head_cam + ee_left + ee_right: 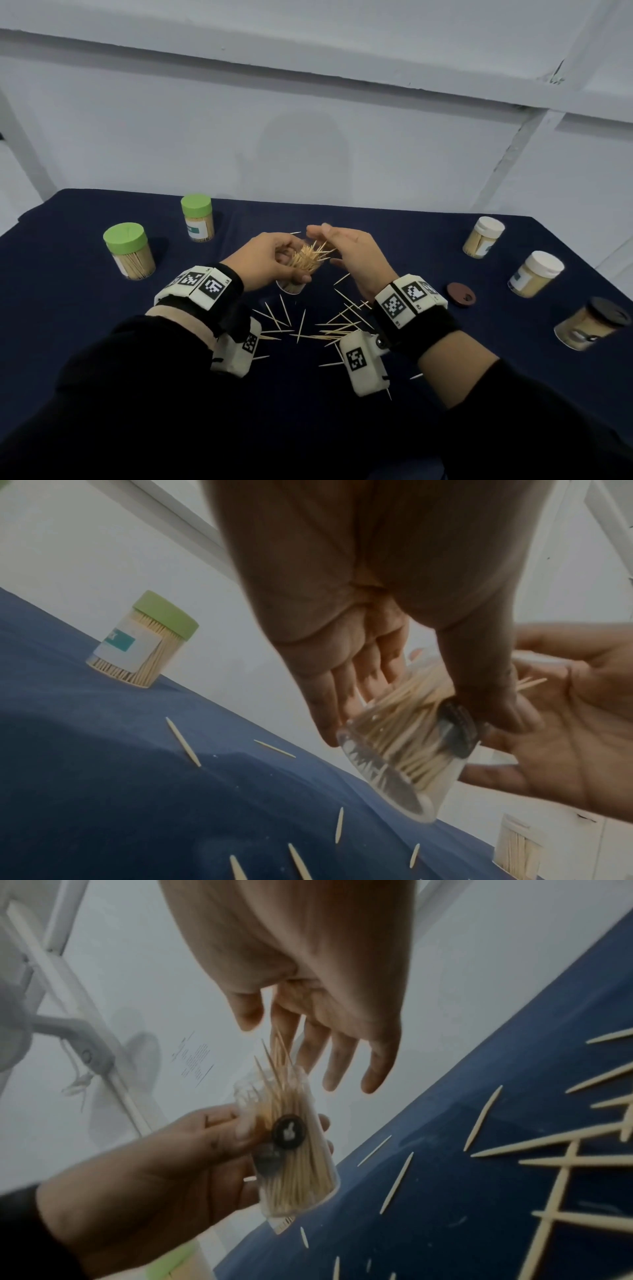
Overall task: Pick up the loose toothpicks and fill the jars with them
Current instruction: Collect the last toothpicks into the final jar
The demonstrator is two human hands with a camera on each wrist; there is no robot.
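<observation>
Clear plastic shows between the fingers of the left hand (270, 255), which wraps round an open jar (404, 753) and holds it tilted above the table, its mouth turned toward the other hand. That tilt looks deliberate: it lets sticks slide in lengthwise instead of jamming across the opening. The jar is already crowded, and a bristle of toothpicks (310, 257) pokes past the rim at odd angles. The right hand (352, 253) hovers just at the mouth with its fingers spread and nearly straight, palm toward the jar; a few sticks lie along them, though I cannot tell whether any are pinched. It seems to be feeding or patting them down.

On the dark blue cloth (85, 342) below and nearer the person, loose toothpicks (329, 329) lie scattered, so plenty of gathering remains. A brown lid (461, 294) rests flat to the right, probably this jar's own, set within reach. Two green-capped jars (129, 250) stand to the left and three more capped ones (536, 272) to the right, all full.
</observation>
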